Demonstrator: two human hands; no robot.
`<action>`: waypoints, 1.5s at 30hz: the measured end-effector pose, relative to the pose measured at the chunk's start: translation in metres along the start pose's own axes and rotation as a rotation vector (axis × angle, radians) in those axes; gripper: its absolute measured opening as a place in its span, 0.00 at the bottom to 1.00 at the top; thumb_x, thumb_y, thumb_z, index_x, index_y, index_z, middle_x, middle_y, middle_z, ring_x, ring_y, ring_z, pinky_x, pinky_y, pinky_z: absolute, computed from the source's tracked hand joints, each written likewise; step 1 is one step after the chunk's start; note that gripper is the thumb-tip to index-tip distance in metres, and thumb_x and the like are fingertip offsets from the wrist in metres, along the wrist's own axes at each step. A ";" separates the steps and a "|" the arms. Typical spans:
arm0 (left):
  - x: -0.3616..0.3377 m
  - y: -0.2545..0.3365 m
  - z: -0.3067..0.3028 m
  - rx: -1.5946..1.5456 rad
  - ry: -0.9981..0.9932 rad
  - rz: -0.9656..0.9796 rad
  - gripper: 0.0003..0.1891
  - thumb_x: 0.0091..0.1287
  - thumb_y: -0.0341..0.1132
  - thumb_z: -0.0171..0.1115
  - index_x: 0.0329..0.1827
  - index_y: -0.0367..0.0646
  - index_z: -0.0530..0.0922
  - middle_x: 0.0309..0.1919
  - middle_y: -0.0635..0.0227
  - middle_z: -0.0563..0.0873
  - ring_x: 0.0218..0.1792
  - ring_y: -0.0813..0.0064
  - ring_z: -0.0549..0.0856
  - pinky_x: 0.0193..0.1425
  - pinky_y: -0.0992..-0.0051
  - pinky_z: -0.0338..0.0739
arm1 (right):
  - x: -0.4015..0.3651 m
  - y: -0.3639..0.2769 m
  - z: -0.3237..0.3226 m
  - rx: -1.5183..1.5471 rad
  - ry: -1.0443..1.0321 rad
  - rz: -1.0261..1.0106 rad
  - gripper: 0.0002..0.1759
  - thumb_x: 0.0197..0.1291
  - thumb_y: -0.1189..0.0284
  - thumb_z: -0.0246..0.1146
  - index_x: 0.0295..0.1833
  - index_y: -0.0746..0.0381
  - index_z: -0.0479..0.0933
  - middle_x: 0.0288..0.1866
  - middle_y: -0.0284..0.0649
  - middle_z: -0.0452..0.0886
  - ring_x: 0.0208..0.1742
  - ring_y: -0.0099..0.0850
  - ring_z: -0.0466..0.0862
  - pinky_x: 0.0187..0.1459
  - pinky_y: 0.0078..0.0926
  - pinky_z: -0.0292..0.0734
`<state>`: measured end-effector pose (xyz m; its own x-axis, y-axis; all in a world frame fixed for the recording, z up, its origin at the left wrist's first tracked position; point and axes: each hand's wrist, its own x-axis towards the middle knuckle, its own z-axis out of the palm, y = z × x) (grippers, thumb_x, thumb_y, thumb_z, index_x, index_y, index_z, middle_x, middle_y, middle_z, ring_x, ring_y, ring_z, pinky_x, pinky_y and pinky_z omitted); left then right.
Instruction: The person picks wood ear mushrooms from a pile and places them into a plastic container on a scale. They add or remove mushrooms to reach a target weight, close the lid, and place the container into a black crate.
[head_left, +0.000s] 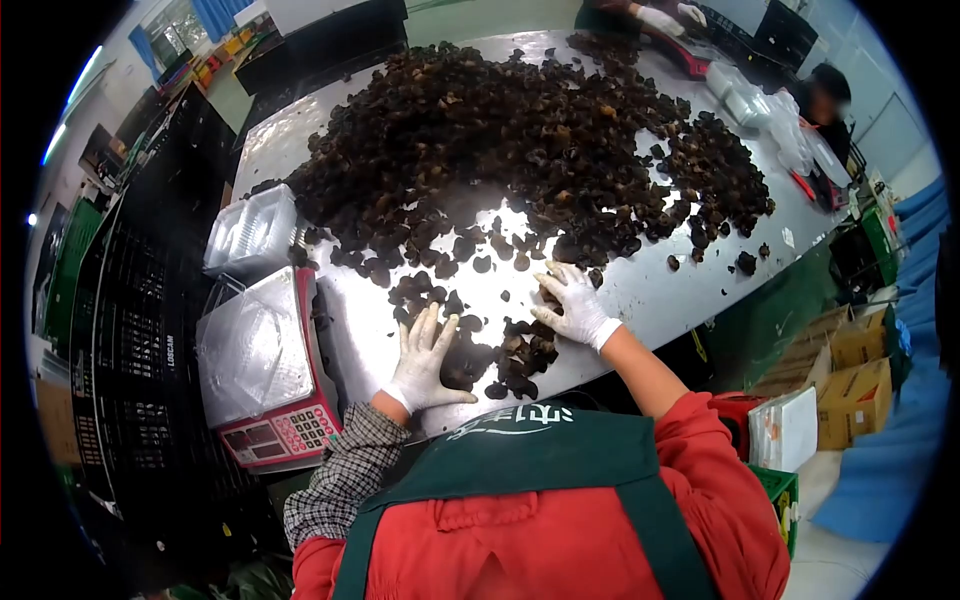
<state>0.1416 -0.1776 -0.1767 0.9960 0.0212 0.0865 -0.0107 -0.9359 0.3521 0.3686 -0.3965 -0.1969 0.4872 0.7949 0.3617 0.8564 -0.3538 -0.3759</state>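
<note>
Dark brown pieces that look like wood ear mushrooms [480, 130] lie in a broad heap on the shiny metal table [370, 345]. My left hand [422, 362], in a white glove, rests with fingers spread at the left edge of a small group of loose pieces [525, 355] near the front edge. Also gloved in white, my right hand [572, 306] reaches in from the right, fingers apart, over a few pieces at the near side of the heap. Neither hand has a piece visibly gripped; what lies under the right fingertips is partly hidden.
To my left stands a red digital scale [285, 425] with a clear plastic tray [255, 345] on it. Clear plastic boxes [250, 230] are stacked behind. Black crates [140, 330] line the left side. Another person's gloved hand [660, 20] works at the far end. Cardboard boxes [855, 400] stand right.
</note>
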 end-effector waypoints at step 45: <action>-0.005 0.013 0.012 0.005 0.140 0.231 0.43 0.45 0.51 0.73 0.67 0.48 0.68 0.64 0.54 0.68 0.63 0.49 0.68 0.67 0.51 0.62 | -0.055 -0.083 0.005 0.120 -0.114 -0.337 0.36 0.49 0.60 0.67 0.65 0.58 0.68 0.64 0.53 0.68 0.59 0.46 0.71 0.59 0.44 0.65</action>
<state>0.1375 -0.1937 -0.1837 0.9454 -0.1451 0.2920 -0.2354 -0.9234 0.3033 0.2695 -0.4082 -0.1898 0.1537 0.9090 0.3874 0.9361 -0.0085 -0.3515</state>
